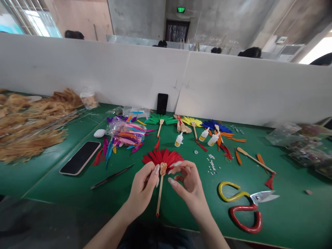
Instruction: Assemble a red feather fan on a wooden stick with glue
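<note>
Left hand [144,180], fingertips pinched beside the red fan [160,156], on what I cannot tell, perhaps steadying it; right hand [188,177] curls, fingers parted; fan lies between them on the tabletop [290,166], handle [160,197] nearest, likely for reach

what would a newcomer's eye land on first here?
Probably the red feather fan, front and centre between the left hand and right hand. Next, the large scissors with yellow and red grips, lying to the right on the green table. Then the green fan, yellow fan and blue fan, farther back near the white partition.
</note>
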Demonstrator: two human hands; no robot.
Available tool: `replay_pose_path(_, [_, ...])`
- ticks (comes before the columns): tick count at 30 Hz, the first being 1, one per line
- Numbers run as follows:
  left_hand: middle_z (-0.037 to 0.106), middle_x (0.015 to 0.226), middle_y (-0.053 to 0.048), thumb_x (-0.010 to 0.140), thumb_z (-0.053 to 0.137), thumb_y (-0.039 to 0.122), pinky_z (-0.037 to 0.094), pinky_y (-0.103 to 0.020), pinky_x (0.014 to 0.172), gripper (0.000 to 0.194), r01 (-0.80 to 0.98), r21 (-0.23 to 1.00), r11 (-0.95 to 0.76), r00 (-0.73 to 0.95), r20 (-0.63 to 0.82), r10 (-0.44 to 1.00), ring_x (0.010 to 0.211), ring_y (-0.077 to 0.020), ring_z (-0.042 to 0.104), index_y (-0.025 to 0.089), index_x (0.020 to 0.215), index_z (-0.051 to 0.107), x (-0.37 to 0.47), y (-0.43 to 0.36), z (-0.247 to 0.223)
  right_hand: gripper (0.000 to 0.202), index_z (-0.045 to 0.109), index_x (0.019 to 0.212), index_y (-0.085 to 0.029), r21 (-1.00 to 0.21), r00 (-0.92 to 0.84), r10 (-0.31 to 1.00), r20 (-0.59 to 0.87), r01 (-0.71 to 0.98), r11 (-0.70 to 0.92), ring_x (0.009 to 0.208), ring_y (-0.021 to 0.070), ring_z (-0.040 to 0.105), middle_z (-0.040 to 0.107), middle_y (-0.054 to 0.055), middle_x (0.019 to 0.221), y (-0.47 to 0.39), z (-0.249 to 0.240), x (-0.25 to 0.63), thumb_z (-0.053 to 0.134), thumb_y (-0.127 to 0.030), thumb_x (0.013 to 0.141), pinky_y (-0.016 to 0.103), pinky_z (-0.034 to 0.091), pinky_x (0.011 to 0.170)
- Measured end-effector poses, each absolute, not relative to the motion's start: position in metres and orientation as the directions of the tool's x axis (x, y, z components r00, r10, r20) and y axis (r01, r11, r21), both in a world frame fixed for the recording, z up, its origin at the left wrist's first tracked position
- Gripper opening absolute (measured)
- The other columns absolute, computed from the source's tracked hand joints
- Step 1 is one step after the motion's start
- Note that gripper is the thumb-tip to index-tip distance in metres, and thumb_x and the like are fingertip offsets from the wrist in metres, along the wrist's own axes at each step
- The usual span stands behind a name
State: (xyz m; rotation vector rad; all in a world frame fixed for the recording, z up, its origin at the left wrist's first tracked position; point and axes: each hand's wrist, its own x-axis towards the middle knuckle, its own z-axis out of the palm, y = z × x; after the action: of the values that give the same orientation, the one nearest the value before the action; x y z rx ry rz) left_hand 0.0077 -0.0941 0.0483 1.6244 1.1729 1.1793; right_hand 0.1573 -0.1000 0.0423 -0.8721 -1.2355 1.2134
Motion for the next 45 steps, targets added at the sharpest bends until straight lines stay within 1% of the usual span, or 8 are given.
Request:
replay_pose_path(5, [0.041, 0.064, 0.003, 0.092, 0.037, 0.024, 0.034, -0.021, 0.055, 0.026, 0.367, 0.834, -0.412, 0.170, 0.376, 0.911, 0.057, -0.0097, 0.042, 0.019, 0.067, 0.041, 0.009, -0.086, 0.053, 0.028, 0.048, 0.103, -0.028, -0.967, -0.093, 0.966, 0.242, -0.106, 0.232, 0.090, 0.0157, 0.052, 0.054, 0.001, 0.096, -0.103, 0.042, 0.159, 0.063, -0.021, 0.079, 0.025, 0.044, 0.068])
replay_pose_path(11, [0.045, 0.071, 0.001, 0.091, 0.039, 0.016, 0.035, -0.020, 0.053, 0.014, 0.535, 0.497, -0.683, 0.316, 0.632, 0.708, 0.058, -0.0092, 0.045, 0.018, 0.079, 0.047, 0.006, -0.072, 0.047, 0.027, 0.052, 0.108, -0.028, -0.970, -0.156, 0.958, 0.242, -0.072, 0.233, 0.091, 0.0167, 0.052, 0.054, 0.003, 0.100, -0.105, 0.044, 0.162, 0.059, -0.023, 0.082, 0.026, 0.046, 0.071])
replay_pose_path(17, [0.046, 0.068, 0.001, 0.092, 0.035, 0.020, 0.033, -0.019, 0.046, 0.020, 0.654, 0.257, -0.711, 0.422, 0.656, 0.626, 0.052, -0.0095, 0.046, 0.017, 0.077, 0.048, 0.005, -0.065, 0.049, 0.026, 0.054, 0.109, -0.026, -0.980, -0.197, 0.961, 0.195, -0.086, 0.182, 0.093, 0.0187, 0.051, 0.054, 0.005, 0.101, -0.106, 0.046, 0.165, 0.057, -0.024, 0.083, 0.028, 0.045, 0.074])
replay_pose_path(22, [0.048, 0.066, 0.001, 0.093, 0.034, 0.023, 0.035, -0.020, 0.047, 0.023, 0.705, 0.183, -0.685, 0.416, 0.676, 0.608, 0.052, -0.0101, 0.048, 0.017, 0.075, 0.048, 0.007, -0.060, 0.049, 0.034, 0.054, 0.116, -0.029, -0.986, -0.256, 0.956, 0.142, -0.119, 0.114, 0.096, 0.0205, 0.051, 0.052, 0.006, 0.105, -0.110, 0.050, 0.166, 0.058, -0.028, 0.082, 0.030, 0.045, 0.075])
replay_pose_path(28, [0.046, 0.067, 0.001, 0.093, 0.033, 0.021, 0.033, -0.020, 0.045, 0.024, 0.698, 0.212, -0.683, 0.420, 0.651, 0.632, 0.050, -0.0092, 0.047, 0.017, 0.074, 0.048, 0.005, -0.050, 0.046, 0.047, 0.055, 0.121, -0.034, -0.975, -0.326, 0.940, 0.098, -0.221, 0.025, 0.100, 0.0210, 0.050, 0.044, 0.006, 0.118, -0.106, 0.048, 0.165, 0.066, -0.028, 0.075, 0.029, 0.046, 0.072])
replay_pose_path(35, [0.042, 0.066, 0.002, 0.090, 0.036, 0.016, 0.033, -0.021, 0.051, 0.020, 0.641, 0.359, -0.678, 0.370, 0.630, 0.683, 0.054, -0.0096, 0.043, 0.018, 0.072, 0.044, -0.008, -0.042, 0.040, 0.045, 0.058, 0.117, -0.028, -0.947, -0.298, 0.953, 0.060, -0.320, -0.041, 0.097, 0.0236, 0.055, 0.057, 0.008, 0.111, -0.096, 0.044, 0.163, 0.066, -0.039, 0.074, 0.030, 0.047, 0.067])
replay_pose_path(41, [0.048, 0.071, 0.001, 0.090, 0.042, 0.023, 0.037, -0.021, 0.056, 0.017, 0.489, 0.714, -0.500, 0.261, 0.427, 0.866, 0.059, -0.0097, 0.047, 0.019, 0.075, 0.048, -0.032, -0.058, 0.033, 0.033, 0.058, 0.102, -0.021, -0.975, 0.210, 0.953, 0.219, 0.080, 0.206, 0.083, 0.0210, 0.060, 0.062, 0.006, 0.086, -0.038, 0.016, 0.199, 0.061, -0.042, 0.076, 0.034, 0.048, 0.072])
replay_pose_path(45, [0.053, 0.076, 0.000, 0.087, 0.049, 0.031, 0.038, -0.021, 0.053, 0.017, 0.477, 0.815, -0.330, 0.270, 0.221, 0.937, 0.059, -0.0102, 0.049, 0.020, 0.077, 0.057, -0.052, -0.072, 0.023, 0.064, 0.046, 0.122, -0.018, -0.923, 0.216, 0.947, 0.239, 0.352, 0.153, 0.108, 0.0288, 0.053, 0.059, 0.014, 0.114, 0.022, -0.019, 0.218, 0.064, -0.047, 0.068, 0.043, 0.046, 0.086])
